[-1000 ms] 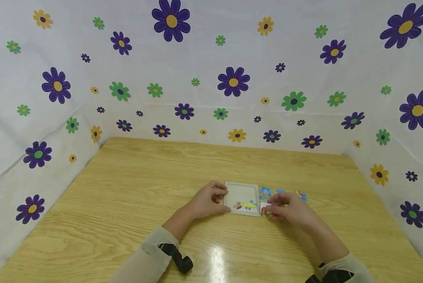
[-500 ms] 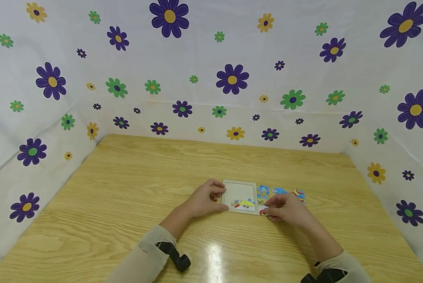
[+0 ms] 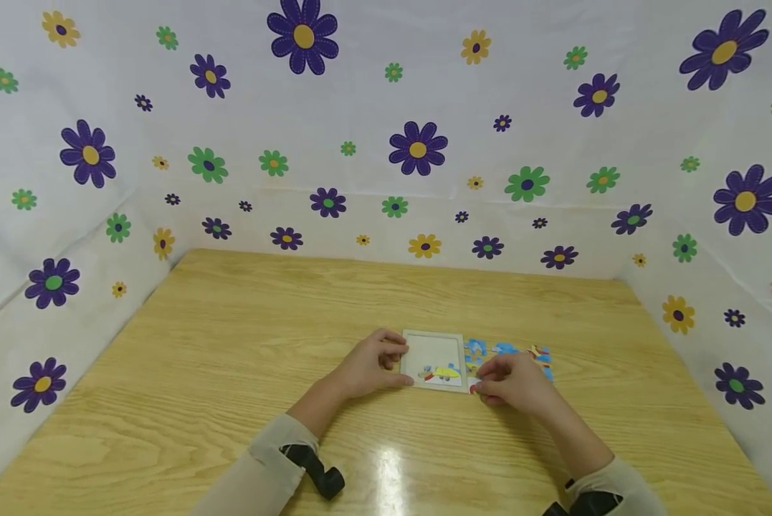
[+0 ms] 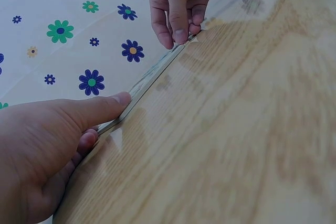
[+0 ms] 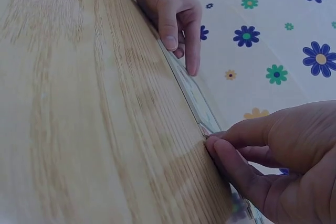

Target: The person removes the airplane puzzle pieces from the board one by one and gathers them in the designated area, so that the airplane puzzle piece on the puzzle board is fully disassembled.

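Note:
A shallow square puzzle tray (image 3: 432, 334) with a pale rim lies flat on the table. Joined jigsaw pieces (image 3: 446, 373) showing a yellow shape fill part of its lower edge; the rest shows bare backing. My left hand (image 3: 368, 367) holds the tray at its left side, thumb on the near corner and fingers along the edge. Just beyond the right rim, my right hand (image 3: 517, 381) pinches a white and red jigsaw piece (image 3: 472, 388) between thumb and fingertips. Most of that piece is hidden by the fingers; in the right wrist view only a sliver (image 5: 204, 129) shows.
Several loose blue jigsaw pieces (image 3: 475, 347) lie right of the tray, some partly behind my right hand. The wooden table (image 3: 263, 315) meets white flower-print cloth (image 3: 360, 208) at its back and sides. Black wrist straps (image 3: 315, 466) sit over the sleeves.
My right hand has drawn slightly closer to the tray's right rim with the piece, uncovering loose pieces behind it. My left hand keeps its hold; the head view has shifted slightly.

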`<move>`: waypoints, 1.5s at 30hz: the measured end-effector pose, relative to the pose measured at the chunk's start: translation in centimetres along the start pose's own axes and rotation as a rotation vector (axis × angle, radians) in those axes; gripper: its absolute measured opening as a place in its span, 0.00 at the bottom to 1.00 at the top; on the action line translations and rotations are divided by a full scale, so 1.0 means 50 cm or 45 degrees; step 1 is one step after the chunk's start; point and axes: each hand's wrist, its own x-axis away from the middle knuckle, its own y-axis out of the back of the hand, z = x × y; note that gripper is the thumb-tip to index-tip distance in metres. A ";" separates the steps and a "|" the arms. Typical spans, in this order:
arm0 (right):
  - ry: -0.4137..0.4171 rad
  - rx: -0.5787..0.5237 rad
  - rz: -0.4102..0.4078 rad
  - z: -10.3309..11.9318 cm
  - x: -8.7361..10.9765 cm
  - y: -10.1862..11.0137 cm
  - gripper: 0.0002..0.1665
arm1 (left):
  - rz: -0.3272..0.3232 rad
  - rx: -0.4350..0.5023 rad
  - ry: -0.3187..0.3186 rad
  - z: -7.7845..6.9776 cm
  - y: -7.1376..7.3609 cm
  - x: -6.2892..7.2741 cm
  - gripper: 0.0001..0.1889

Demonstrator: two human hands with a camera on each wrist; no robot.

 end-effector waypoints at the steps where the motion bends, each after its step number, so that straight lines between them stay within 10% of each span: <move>1: -0.007 -0.005 0.004 -0.001 0.000 0.000 0.12 | 0.003 0.001 0.000 -0.001 -0.001 0.001 0.29; 26: 0.281 -0.040 0.204 0.032 -0.036 -0.051 0.19 | -0.008 0.015 -0.004 -0.004 0.001 0.000 0.28; 45: 0.252 0.149 0.155 0.046 -0.037 -0.073 0.11 | -0.007 0.017 0.005 -0.002 0.001 0.003 0.28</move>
